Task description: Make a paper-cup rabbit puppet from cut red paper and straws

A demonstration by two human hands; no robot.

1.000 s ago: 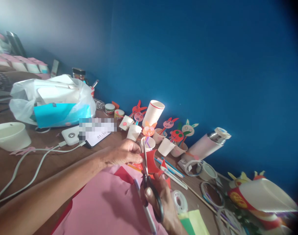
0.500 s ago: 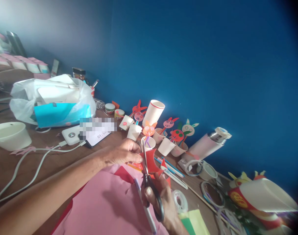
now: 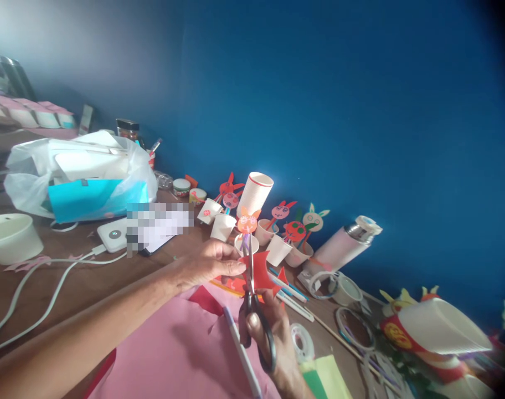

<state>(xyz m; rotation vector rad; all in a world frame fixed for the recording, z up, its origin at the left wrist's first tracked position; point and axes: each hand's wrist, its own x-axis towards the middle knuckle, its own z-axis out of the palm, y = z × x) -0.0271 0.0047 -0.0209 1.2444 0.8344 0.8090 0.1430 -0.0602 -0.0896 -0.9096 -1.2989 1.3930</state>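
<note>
My right hand (image 3: 273, 332) grips a pair of black-handled scissors (image 3: 252, 310), its fingers through the loops. The blades point up and away from me, slightly apart, at the left edge of a piece of red paper (image 3: 259, 271). My left hand (image 3: 219, 263) pinches that paper between thumb and fingers, left of the blades. Beneath both hands lies a large pink sheet (image 3: 173, 349), with a white pen-like stick (image 3: 242, 352) across it. Just beyond the blades stands a paper cup (image 3: 252, 244) holding an orange paper animal head (image 3: 247, 223).
Several cups with paper animal heads (image 3: 314, 220) line the blue wall beside a thermos (image 3: 339, 246). Tape rolls (image 3: 302, 342) and paper pieces (image 3: 329, 377) lie at right. A plastic bag (image 3: 82, 177), white bowl (image 3: 11, 238), phone (image 3: 165, 233) and cables (image 3: 65, 277) occupy the left.
The scissor blades stand more upright and slightly wider apart at the red paper. A small red scrap near the white sticks has shifted right relative to them. The whole view has slid slightly.
</note>
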